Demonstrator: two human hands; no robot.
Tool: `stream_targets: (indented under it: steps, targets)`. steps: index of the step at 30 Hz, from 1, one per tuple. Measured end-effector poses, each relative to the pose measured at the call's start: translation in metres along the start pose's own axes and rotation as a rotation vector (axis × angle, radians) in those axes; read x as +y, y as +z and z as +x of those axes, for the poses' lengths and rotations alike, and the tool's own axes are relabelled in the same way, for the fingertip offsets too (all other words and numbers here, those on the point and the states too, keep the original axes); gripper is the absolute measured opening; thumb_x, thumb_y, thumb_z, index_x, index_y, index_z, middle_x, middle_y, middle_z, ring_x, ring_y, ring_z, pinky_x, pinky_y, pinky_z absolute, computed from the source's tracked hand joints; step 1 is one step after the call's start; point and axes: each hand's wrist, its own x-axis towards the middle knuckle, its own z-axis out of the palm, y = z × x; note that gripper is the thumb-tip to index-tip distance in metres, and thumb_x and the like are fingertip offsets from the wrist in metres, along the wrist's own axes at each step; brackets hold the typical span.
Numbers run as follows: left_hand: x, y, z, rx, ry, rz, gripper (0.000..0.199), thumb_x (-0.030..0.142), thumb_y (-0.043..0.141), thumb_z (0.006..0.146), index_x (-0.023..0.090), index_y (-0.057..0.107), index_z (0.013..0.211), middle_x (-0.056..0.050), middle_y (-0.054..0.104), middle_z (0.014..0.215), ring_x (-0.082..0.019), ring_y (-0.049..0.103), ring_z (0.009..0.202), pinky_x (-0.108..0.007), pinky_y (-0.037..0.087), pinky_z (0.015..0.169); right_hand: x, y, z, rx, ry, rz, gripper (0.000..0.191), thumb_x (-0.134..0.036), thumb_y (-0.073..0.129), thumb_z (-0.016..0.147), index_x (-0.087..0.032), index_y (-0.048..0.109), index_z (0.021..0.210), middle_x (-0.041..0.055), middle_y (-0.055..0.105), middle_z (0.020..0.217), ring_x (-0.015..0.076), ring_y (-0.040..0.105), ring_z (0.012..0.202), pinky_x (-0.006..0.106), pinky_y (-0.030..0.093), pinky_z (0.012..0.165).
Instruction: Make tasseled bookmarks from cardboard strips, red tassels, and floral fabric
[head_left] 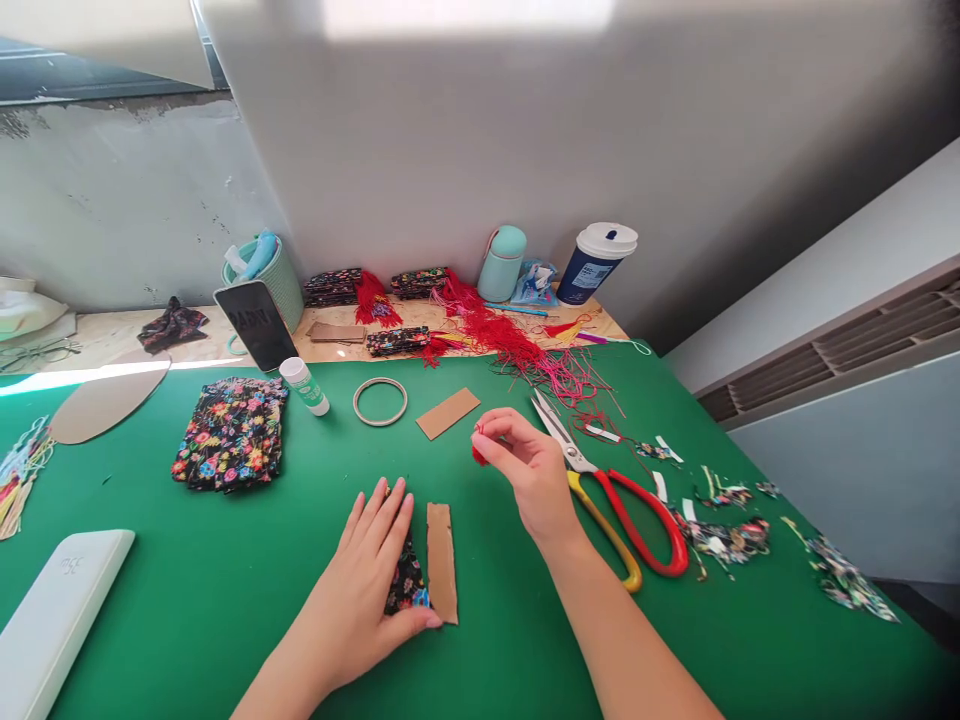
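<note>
My left hand [366, 572] spreads over black floral cloth [407, 583], my right hand [531, 472] pinching a small red tuft [478, 455] (white-lidded navy cup [573, 262], label [594, 276] seemingly illegible).

floral cloth [407, 585] partly hidden under left hand [365, 575]

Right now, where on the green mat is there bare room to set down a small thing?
One bare patch of the green mat lies between the white device and the left hand, in front of the floral cloth stack. Another lies at front right, below the scissors and fabric scraps. Crowded: around those scraps, and along the back by the red threads.
</note>
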Motion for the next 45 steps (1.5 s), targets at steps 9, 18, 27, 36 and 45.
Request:
stream_targets:
  steps: [9, 18, 27, 36, 45]
  targets:
    - [0.035, -0.007, 0.026, -0.073, -0.027, -0.104, 0.103, 0.023, 0.066, 0.066, 0.023, 0.004, 0.148, -0.012, 0.038, 0.145, -0.036, 0.023, 0.138, -0.059, 0.017, 0.111, 0.001, -0.001, 0.001, 0.011, -0.037, -0.003, 0.013, -0.030, 0.071, 0.069, -0.021, 0.063, 0.064, 0.0008, 0.055, 0.080, 0.0138, 0.054, 0.070, 0.027, 0.046, 0.061]
    - [-0.001, -0.014, 0.084, 0.121, 0.023, -0.101, 0.066, 0.029, 0.061, 0.072, 0.015, 0.040, 0.133, -0.019, 0.044, 0.137, -0.034, 0.039, 0.128, -0.054, 0.033, 0.103, 0.002, -0.002, 0.002, 0.031, -0.024, -0.009, 0.012, -0.028, 0.071, 0.068, -0.021, 0.063, 0.064, 0.0013, 0.054, 0.080, 0.0142, 0.054, 0.073, 0.027, 0.046, 0.064]
    - [-0.010, 0.009, 0.146, 0.196, 0.079, -0.041, 0.053, 0.039, 0.058, 0.077, 0.010, 0.051, 0.121, -0.022, 0.048, 0.129, -0.037, 0.039, 0.126, -0.053, 0.033, 0.103, 0.002, -0.004, 0.005, 0.020, 0.009, 0.024, 0.014, -0.030, 0.071, 0.068, -0.020, 0.062, 0.064, 0.0011, 0.054, 0.083, 0.0122, 0.052, 0.064, 0.027, 0.045, 0.059]
    - [0.023, 0.009, 0.131, 0.260, -0.075, 0.152, 0.055, 0.026, 0.057, 0.079, 0.014, 0.043, 0.131, -0.019, 0.045, 0.126, -0.034, 0.041, 0.115, -0.053, 0.037, 0.095, 0.007, -0.010, 0.009, 0.072, 0.003, 0.033, 0.012, -0.029, 0.070, 0.068, -0.021, 0.063, 0.065, 0.0013, 0.055, 0.083, 0.0144, 0.054, 0.073, 0.028, 0.046, 0.066]
    - [0.012, -0.002, 0.085, 0.098, -0.331, -0.030, 0.042, -0.006, 0.042, 0.067, 0.015, 0.053, 0.101, -0.013, 0.049, 0.107, -0.024, 0.050, 0.091, -0.039, 0.046, 0.077, 0.007, 0.014, -0.008, -0.125, -0.002, -0.043, 0.009, -0.026, 0.066, 0.071, -0.020, 0.062, 0.065, 0.0021, 0.055, 0.082, 0.0134, 0.054, 0.067, 0.029, 0.048, 0.063]
